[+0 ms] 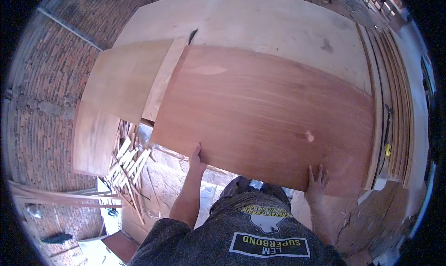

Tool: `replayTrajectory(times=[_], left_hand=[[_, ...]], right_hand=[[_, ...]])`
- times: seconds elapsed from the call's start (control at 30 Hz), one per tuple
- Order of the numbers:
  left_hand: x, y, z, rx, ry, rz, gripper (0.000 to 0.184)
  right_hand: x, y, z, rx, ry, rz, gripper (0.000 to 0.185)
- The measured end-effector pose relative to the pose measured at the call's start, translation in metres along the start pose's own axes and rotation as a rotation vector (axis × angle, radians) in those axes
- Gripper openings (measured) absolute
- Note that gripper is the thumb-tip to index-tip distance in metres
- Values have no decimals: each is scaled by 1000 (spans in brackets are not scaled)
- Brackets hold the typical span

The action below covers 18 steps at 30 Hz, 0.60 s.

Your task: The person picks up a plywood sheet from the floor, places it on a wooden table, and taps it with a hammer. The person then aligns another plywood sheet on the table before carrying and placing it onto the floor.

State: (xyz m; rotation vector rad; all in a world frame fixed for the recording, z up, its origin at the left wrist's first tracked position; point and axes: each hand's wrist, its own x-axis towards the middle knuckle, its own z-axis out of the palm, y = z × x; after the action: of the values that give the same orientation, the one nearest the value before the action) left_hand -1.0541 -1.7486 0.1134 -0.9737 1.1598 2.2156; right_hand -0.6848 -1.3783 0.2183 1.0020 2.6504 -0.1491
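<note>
In front of me lies a reddish-brown plywood sheet (260,112), its near edge close to my body. My left hand (197,160) grips that near edge, thumb on top and the other fingers hidden underneath. Farther right, my right hand (317,184) rests on the sheet near the same edge with its fingers spread. The sheet lies over a large pale board (278,24), which shows beyond its far edge. Along its left side runs a narrow light strip (163,80), beside a tan panel (125,75).
Boards stand stacked on edge (395,108) at the right, with a small yellow item (388,149) near them. Scrap wood sticks (127,164) lie in a heap at the lower left. A brick wall (51,80) rises on the left.
</note>
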Motion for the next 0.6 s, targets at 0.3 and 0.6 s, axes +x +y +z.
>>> replayTrajectory(times=[0.3,0.6], left_hand=[[16,-2,17,16,-20,5,42],[41,-2,25,95,-120,8,37]], right_hand=[[21,7,11,17,77,-15,89],[51,14,2,68,81,-37,80]])
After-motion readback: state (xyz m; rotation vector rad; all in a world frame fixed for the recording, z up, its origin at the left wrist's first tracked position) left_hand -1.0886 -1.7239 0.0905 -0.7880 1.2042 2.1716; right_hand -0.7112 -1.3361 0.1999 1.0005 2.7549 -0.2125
